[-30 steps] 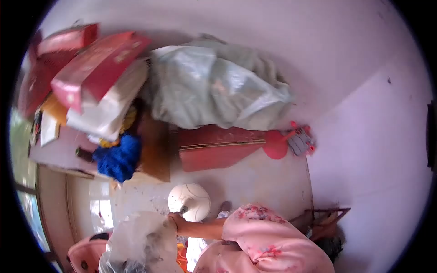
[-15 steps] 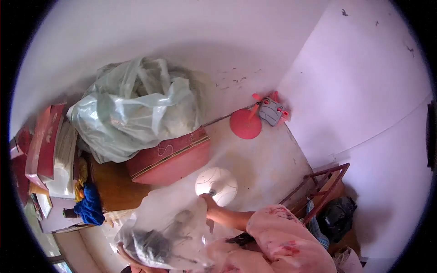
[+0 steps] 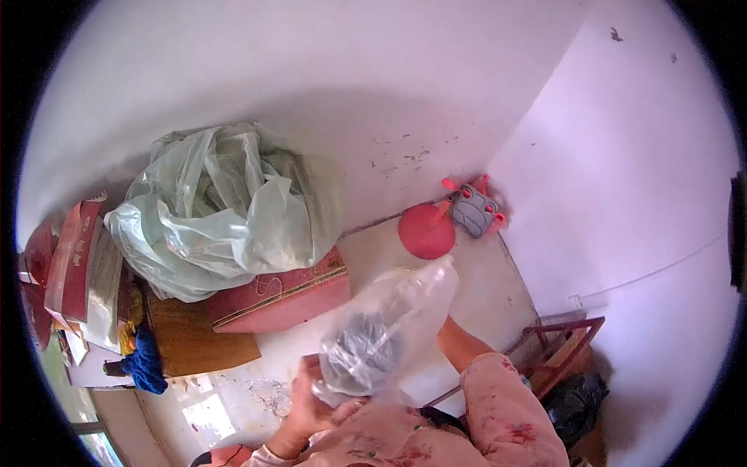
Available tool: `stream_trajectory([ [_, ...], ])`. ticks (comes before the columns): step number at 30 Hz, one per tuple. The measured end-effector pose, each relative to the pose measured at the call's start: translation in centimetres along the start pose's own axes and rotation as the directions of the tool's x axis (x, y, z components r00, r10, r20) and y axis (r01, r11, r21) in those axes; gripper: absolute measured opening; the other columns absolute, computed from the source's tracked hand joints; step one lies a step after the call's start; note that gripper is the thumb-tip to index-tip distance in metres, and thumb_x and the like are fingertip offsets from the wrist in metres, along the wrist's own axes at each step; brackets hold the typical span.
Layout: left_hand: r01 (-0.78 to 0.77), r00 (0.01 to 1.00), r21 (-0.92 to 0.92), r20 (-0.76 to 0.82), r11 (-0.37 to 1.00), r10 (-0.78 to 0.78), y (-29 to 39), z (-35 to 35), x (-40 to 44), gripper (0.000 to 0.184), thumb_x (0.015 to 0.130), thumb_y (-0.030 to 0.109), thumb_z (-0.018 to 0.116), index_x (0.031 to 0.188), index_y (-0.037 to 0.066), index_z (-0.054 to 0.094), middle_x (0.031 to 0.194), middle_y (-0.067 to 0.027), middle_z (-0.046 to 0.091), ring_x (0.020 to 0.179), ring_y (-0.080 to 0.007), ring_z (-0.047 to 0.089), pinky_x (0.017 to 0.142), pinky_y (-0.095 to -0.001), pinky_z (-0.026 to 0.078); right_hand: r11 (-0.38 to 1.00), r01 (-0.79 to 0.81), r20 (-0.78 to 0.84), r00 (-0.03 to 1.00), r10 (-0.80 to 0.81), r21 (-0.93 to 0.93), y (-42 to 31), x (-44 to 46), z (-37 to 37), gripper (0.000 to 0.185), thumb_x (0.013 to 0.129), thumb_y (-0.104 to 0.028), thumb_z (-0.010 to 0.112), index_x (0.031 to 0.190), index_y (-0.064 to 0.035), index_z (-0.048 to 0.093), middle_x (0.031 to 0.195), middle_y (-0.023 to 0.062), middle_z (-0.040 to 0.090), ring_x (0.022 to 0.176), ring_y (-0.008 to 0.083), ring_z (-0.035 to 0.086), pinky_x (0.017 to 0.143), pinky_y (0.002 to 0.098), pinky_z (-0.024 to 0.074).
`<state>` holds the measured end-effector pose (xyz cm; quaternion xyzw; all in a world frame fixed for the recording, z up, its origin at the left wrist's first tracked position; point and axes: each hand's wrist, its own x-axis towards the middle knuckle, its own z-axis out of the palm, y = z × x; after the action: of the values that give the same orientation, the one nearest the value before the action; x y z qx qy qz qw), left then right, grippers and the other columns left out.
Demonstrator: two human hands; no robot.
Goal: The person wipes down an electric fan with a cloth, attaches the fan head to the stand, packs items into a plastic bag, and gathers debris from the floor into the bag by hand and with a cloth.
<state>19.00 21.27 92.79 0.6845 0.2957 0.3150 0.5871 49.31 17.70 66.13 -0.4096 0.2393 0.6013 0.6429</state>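
A clear plastic bag with a dark bundle inside hangs in front of my chest. My left hand grips its lower end, the thumb and fingers closed around the plastic. The forearm of my right arm rises to the upper part of the bag, but the right hand itself is hidden behind or within the plastic. What its fingers hold cannot be made out.
A large pale green plastic bag lies on a red case. Red boxes and a blue cloth are left. A red round object and a grey-pink toy sit in the corner. A metal frame and black bag stand right.
The clear bag has swung right and up, now tilted with its upper end rightward. My left hand has come up into view. The white disc near my right hand is out of sight.
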Motion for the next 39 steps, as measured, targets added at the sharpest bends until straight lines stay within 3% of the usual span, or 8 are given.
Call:
stream_trajectory([
  [3, -0.099, 0.995, 0.199, 0.042, 0.975, 0.092, 0.0, 1.3, 4.0, 0.041, 0.062, 0.021, 0.086, 0.086, 0.006, 0.056, 0.084, -0.0116, 0.057, 0.072, -0.0294, 0.059, 0.064, -0.0375, 0.049, 0.998, 0.025, -0.019, 0.999, -0.026, -0.063, -3.0, 2.5, 1.3, 0.01, 0.081, -0.019, 0.058, 0.08, -0.01, 0.054, 0.073, 0.0054, 0.057, 0.066, 0.0212, 0.057, 0.064, 0.0369, 0.0488],
  [6, -0.199, 0.98, 0.244, 0.077, 0.949, 0.185, -1.0, 1.3, 8.3, 0.039, 0.065, 0.02, 0.084, 0.075, 0.007, 0.049, 0.076, -0.0078, 0.052, 0.056, -0.0248, 0.056, 0.049, -0.0343, 0.046, 0.992, 0.046, -0.032, 0.998, -0.05, -0.117, -5.8, 5.2, 3.3, 0.01, 0.081, -0.019, 0.058, 0.082, -0.0096, 0.054, 0.074, 0.0056, 0.058, 0.067, 0.0212, 0.057, 0.065, 0.0367, 0.0489],
  [9, -0.203, 0.975, 0.314, 0.153, 0.927, 0.161, -1.7, 1.7, 11.7, 0.045, 0.063, 0.022, 0.084, 0.094, 0.004, 0.057, 0.08, -0.01, 0.053, 0.064, -0.0268, 0.058, 0.055, -0.0344, 0.048, 0.975, 0.042, -0.062, 0.996, -0.057, -0.22, -8.5, 7.7, 5.2, 0.011, 0.081, -0.019, 0.059, 0.084, -0.0092, 0.054, 0.075, 0.0059, 0.058, 0.068, 0.0211, 0.058, 0.065, 0.0366, 0.0491],
  [14, -0.134, 0.991, 0.31, 0.061, 0.941, 0.121, -3.9, 3.9, 16.6, 0.035, 0.066, 0.021, 0.081, 0.088, 0.005, 0.059, 0.085, -0.0103, 0.055, 0.056, -0.0239, 0.057, 0.051, -0.0334, 0.048, 0.939, 0.028, -0.054, 0.997, -0.049, -0.342, -12.1, 12.6, 9.1, 0.013, 0.081, -0.018, 0.06, 0.087, -0.0086, 0.053, 0.077, 0.0064, 0.058, 0.069, 0.021, 0.058, 0.066, 0.0364, 0.0493],
  [24, 0.08, 0.991, 0.58, -0.137, 0.81, 0.0, -8.4, 11.7, 21.2, 0.037, 0.065, 0.025, 0.082, 0.087, 0.009, 0.057, 0.084, -0.0066, 0.054, 0.077, -0.0244, 0.059, 0.054, -0.0364, 0.05, 0.794, 0.033, 0.033, 0.999, -0.016, -0.607, -17.7, 22.4, 14.4, 0.018, 0.08, -0.016, 0.061, 0.093, -0.0074, 0.052, 0.08, 0.0073, 0.059, 0.071, 0.0209, 0.059, 0.067, 0.036, 0.0498],
  [27, 0.272, 0.929, 0.441, -0.351, 0.855, -0.115, -8.4, 13.9, 23.5, 0.038, 0.063, 0.019, 0.084, 0.084, 0.007, 0.055, 0.084, -0.0089, 0.053, 0.074, -0.0287, 0.06, 0.056, -0.0383, 0.05, 0.733, 0.046, 0.059, 0.998, -0.008, -0.678, -19.3, 24.5, 15.0, 0.02, 0.08, -0.016, 0.062, 0.095, -0.007, 0.051, 0.081, 0.0076, 0.059, 0.071, 0.0208, 0.059, 0.067, 0.0358, 0.05],
  [32, 0.295, 0.83, 0.398, -0.558, 0.869, -0.026, -7.2, 17.0, 29.1, 0.034, 0.064, 0.009, 0.082, 0.086, 0.004, 0.057, 0.081, -0.0131, 0.056, 0.076, -0.0356, 0.056, 0.063, -0.0425, 0.048, 0.626, 0.059, 0.11, 0.993, 0.043, -0.778, -21.9, 26.7, 16.3, 0.023, 0.08, -0.015, 0.062, 0.098, -0.0063, 0.051, 0.083, 0.008, 0.06, 0.072, 0.0207, 0.059, 0.068, 0.0356, 0.0502],
  [39, 0.368, 0.767, 0.336, -0.636, 0.867, -0.079, -7.5, 21.2, 33.2, 0.037, 0.063, 0.005, 0.08, 0.085, 0.004, 0.05, 0.09, -0.014, 0.053, 0.073, -0.0327, 0.057, 0.06, -0.0391, 0.047, 0.459, 0.095, 0.157, 0.983, 0.098, -0.883, -23.1, 26.8, 16.1, 0.028, 0.08, -0.014, 0.063, 0.102, -0.0055, 0.05, 0.085, 0.0087, 0.06, 0.074, 0.0206, 0.06, 0.069, 0.0353, 0.0506],
])
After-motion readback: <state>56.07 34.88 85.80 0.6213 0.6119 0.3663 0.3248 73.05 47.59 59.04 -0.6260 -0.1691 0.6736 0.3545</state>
